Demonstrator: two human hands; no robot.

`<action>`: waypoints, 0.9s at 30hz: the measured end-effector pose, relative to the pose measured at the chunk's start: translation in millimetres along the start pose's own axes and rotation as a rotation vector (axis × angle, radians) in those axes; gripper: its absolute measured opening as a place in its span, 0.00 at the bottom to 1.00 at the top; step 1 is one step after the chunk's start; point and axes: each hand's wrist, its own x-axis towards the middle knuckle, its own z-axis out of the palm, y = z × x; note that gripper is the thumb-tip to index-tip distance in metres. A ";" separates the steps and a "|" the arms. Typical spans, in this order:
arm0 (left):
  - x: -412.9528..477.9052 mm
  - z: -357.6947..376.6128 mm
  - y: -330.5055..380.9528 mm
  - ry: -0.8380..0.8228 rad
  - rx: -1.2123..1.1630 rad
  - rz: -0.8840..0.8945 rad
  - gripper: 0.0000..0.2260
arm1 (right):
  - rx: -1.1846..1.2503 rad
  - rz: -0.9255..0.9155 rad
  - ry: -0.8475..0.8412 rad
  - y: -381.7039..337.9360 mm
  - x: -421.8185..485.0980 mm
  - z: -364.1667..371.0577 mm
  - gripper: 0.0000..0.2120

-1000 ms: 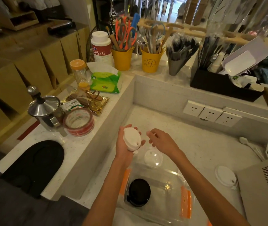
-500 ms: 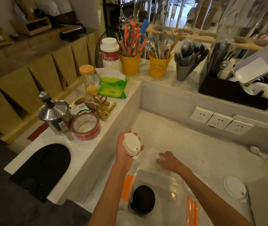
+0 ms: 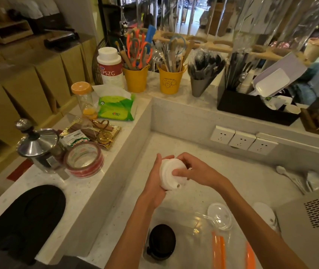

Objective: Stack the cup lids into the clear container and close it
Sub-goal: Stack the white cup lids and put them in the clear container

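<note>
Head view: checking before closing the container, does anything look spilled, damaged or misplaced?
Nothing looks spilled or damaged. One white lid lies alone on the counter, right of the clear container, not yet gathered.

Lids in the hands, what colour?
White: the lids, clearest in the head view.

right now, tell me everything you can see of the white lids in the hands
The white lids look like matte white plastic: round, with a raised rim and a small dark hole near the lower edge. The piece looks thicker than one lid, so probably a few are nested together, though the count cannot be told. It is held tilted above the lower counter, not touching it. The left hand cups it from behind, and the right hand grips its face and far edge.
</note>
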 end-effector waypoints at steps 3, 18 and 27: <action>-1.7 2.5 2.3 -0.050 -0.117 0.025 0.29 | 0.001 -0.037 0.126 -1.3 1.9 11.9 0.25; -6.5 -2.2 1.8 0.071 -0.005 0.012 0.34 | -0.265 -0.074 -0.031 -11.6 -11.1 32.9 0.34; -9.2 7.2 -18.1 0.042 -0.077 -0.016 0.23 | -0.352 0.060 0.207 -4.7 -29.2 45.5 0.30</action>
